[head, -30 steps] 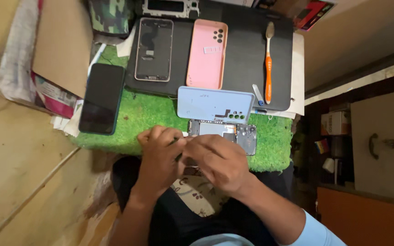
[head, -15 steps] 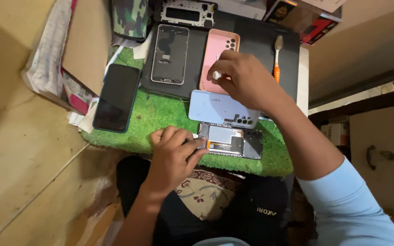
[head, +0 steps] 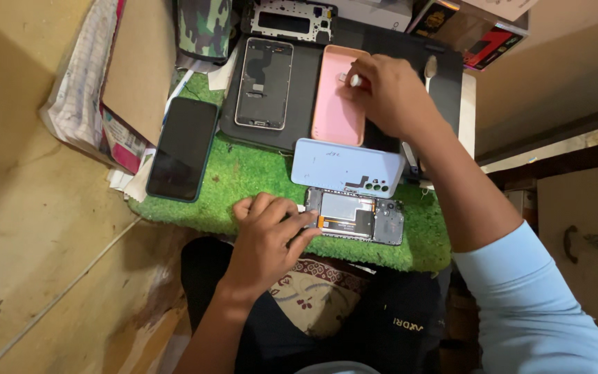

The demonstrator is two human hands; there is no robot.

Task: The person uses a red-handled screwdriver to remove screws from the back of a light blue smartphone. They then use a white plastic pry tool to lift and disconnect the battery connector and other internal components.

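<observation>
Opened phone lying flat on the green mat, near its front edge, insides up. Left hand pressed on the phone's left end, fingers curled loosely, gripping nothing. Just behind, touching or nearly so, a pale blue back cover, camera holes at its right end. Farther back, right hand over the pink case, fingertips pinched on a small white piece; what it is, cannot tell. Right forearm crossing the black pad and hiding part of it. On that pad, left of the case, a bare phone frame; behind it another frame, half out of view. Dark phone screen-up at the mat's left edge. Camouflage pouch at the back. Left side: cardboard sheet over a stack of papers. Top right corner: boxes, black, red and yellow, flat and stacked. Right, a cream cabinet door with a metal handle.
</observation>
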